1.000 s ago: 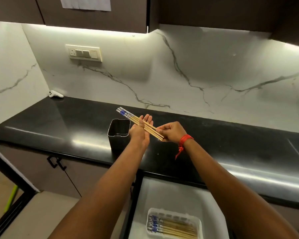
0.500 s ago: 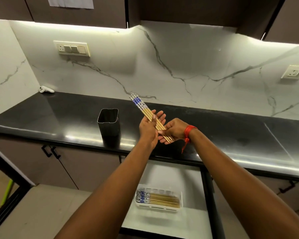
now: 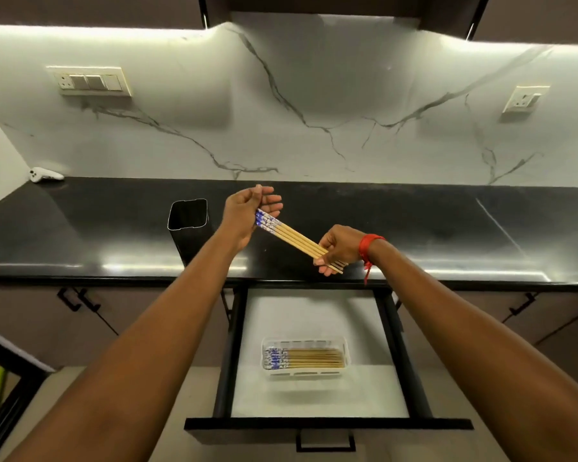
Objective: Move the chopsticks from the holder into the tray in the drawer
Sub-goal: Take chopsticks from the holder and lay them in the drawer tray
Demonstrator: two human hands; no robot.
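Your right hand [image 3: 339,250] is closed around the thin ends of a bundle of chopsticks [image 3: 292,240], with the tips poking out just below your fingers. Your left hand [image 3: 247,213] is loosely curled, and the blue-patterned ends of the bundle rest against its palm, so the sticks span the gap between both hands, sloping down from left to right. Whether your left fingers actually press on those ends or only cup them is hard to tell from this angle. You hold the bundle above the black counter [image 3: 414,228], near its front edge. The black holder [image 3: 189,225] stands upright on the counter just to the left of your left wrist, and its opening looks dark inside. Below the counter the drawer [image 3: 327,423] is pulled out, with a white liner on its floor. The white tray [image 3: 306,375] sits in the middle of the drawer, and more chopsticks [image 3: 314,357] lie flat in it, side by side, their blue ends toward the left. A red thread [image 3: 367,248] is tied around your right wrist.
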